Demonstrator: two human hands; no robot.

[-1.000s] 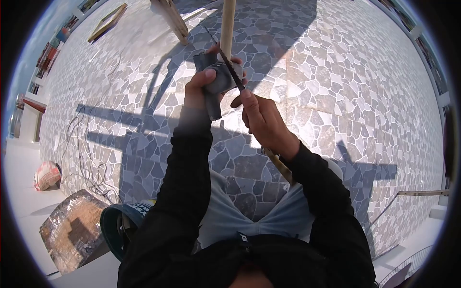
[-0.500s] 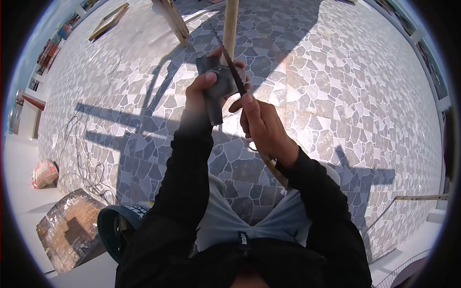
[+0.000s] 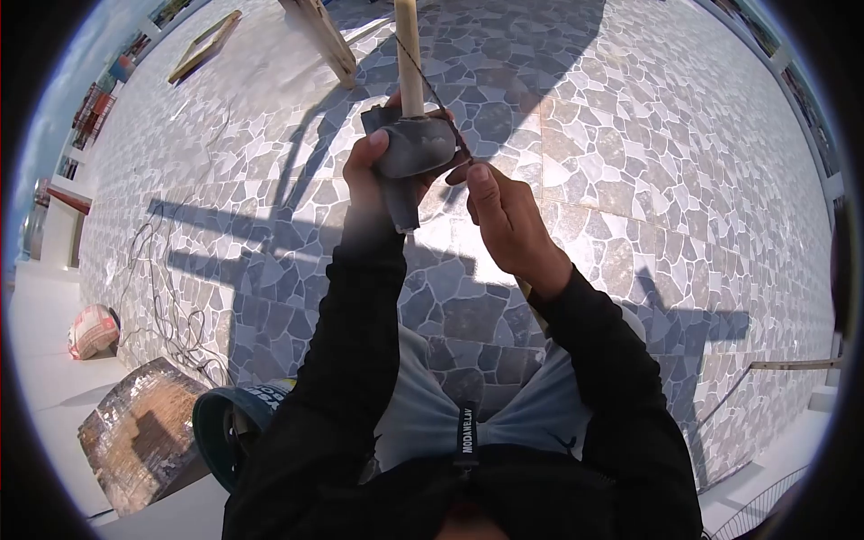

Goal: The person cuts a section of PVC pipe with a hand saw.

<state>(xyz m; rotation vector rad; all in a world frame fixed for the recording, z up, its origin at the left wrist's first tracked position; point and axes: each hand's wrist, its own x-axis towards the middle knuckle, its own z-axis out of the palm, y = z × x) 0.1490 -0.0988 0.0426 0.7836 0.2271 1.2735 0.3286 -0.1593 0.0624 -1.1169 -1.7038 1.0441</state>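
My left hand (image 3: pixel 364 166) grips a dark grey, rounded fitting (image 3: pixel 416 148), thumb on its near side and fingertips showing at the far edges. A pale wooden stick (image 3: pixel 409 63) rises from the fitting's far side. A grey tubular part (image 3: pixel 400 205) juts from it toward me. My right hand (image 3: pixel 504 216) is closed on the near end of a thin, dark, toothed saw blade (image 3: pixel 430 88), thumb on top. The blade slants past the fitting's right edge and across the stick, seen nearly edge-on. A yellowish strip (image 3: pixel 531 301) shows beneath my right wrist.
Wooden legs (image 3: pixel 322 45) stand ahead, with a wooden frame (image 3: pixel 205 47) on the stone-patterned floor (image 3: pixel 621 180). Loose cable (image 3: pixel 162 297) lies at left. Near my left arm are a dark green bucket (image 3: pixel 216 432), a worn board (image 3: pixel 135 432) and a sack (image 3: pixel 93 333).
The fitting and stick have shifted slightly left and tilted. My right hand has moved a little right, turning the blade from its broad side to nearly edge-on.
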